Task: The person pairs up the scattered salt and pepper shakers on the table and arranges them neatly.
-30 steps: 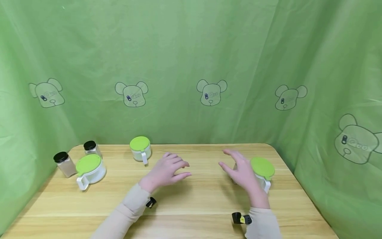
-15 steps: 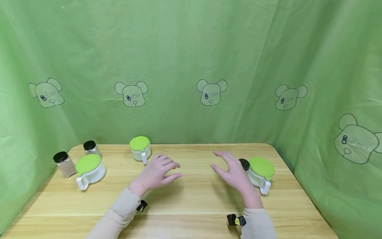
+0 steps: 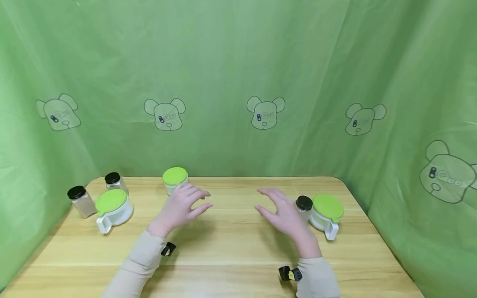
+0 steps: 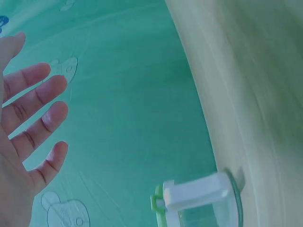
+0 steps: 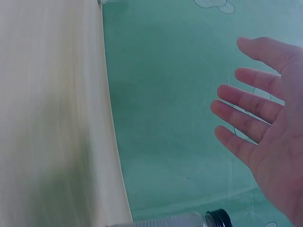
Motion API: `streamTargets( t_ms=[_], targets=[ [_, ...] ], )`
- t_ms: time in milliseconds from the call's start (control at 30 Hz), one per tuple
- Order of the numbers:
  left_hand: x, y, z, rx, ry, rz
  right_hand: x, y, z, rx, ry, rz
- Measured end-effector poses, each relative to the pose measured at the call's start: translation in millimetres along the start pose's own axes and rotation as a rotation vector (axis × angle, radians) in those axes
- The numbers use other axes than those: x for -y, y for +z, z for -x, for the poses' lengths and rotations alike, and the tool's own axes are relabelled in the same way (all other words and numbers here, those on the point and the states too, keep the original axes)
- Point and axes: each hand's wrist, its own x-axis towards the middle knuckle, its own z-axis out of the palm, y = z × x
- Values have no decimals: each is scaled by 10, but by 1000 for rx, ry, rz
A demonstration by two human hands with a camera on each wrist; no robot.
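Observation:
My left hand [image 3: 180, 207] is held over the table with relaxed fingers and nothing in it. It partly covers a green-lidded seasoning pot [image 3: 175, 176] at the back, whose white handle [image 4: 196, 191] appears in the left wrist view. To the right, my right hand [image 3: 281, 212] hovers with thumb and fingers apart, also holding nothing. Just beside it stands a clear jar with a black lid [image 3: 304, 203], partly hidden by the hand; the right wrist view catches its lid [image 5: 218, 219]. Against that jar's right side is another green-lidded pot [image 3: 327, 209] with a white handle.
At the left of the wooden table [image 3: 231, 252] are a third green-lidded pot [image 3: 113, 205] and two black-lidded jars, one nearer [image 3: 83, 203] and one farther back [image 3: 115, 182]. A green curtain [image 3: 216, 74] with bear outlines encloses the back and sides.
Both hands have drifted left, fingers still relaxed. The left now overlaps the rear pot, while the black-lidded jar on the right has come into view from behind the right hand.

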Motion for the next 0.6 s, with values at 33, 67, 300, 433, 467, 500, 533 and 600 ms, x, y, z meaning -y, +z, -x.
streamTargets(
  t_ms=[33,67,300,433,467,500,533,600],
  targets=[
    [21,-20,2,-1,-6,-4,12,15,-7,3,-10,-2],
    [40,-36,6,-2,-13,-8,24,30,-11,8,-18,-3],
    [132,-121,41,4,-51,-40,93,133,5,26,-43,-23],
    [175,-159,29,-9,-63,-36,118,163,-3,30,-51,-14],
    [188,-168,31,-6,-70,-36,125,168,-4,35,-52,-11],
    [198,-179,32,-7,-75,-36,133,173,-4,40,-52,-7],
    [210,-190,35,-11,-77,-37,136,183,-4,45,-54,0],
    [238,-208,48,-21,-79,-40,153,203,0,56,-59,5]
  ],
)
